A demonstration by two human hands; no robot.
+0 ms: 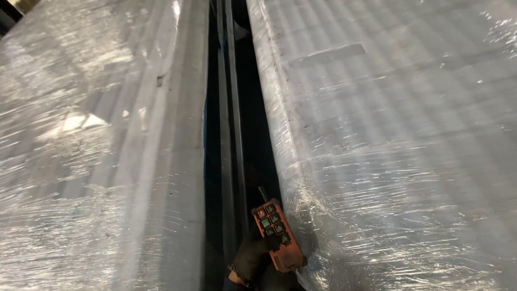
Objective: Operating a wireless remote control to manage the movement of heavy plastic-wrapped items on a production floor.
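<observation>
Near the bottom edge of the view we see an orange handheld remote control (277, 235), a slim pendant-style unit with two columns of dark buttons, one of them green and one red, and a short black antenna stub at its far end. It sits low in the scene, just right of centre, pressed against the rounded corner of the bundle to its right.

A dark-gloved hand (252, 260) grips it from the left and from below, fingers curled shut around the casing and the thumb lying across the lower buttons. We cannot tell whether it is the person's left or right hand, since only the glove and a strip of wrist show. No second hand appears.

The remote hangs over a narrow dark gap (239, 124) that runs from near to far between two big loads. Thin grey metal strips (229, 134) stand on edge inside that gap. To the left lies a large grey bundle wrapped in clear stretch film (91, 161), its surface glinting with crinkled highlights. To the right rises a similar film-wrapped bundle (398, 140), larger in view, with a strip of tape (327, 55) on its far part.
</observation>
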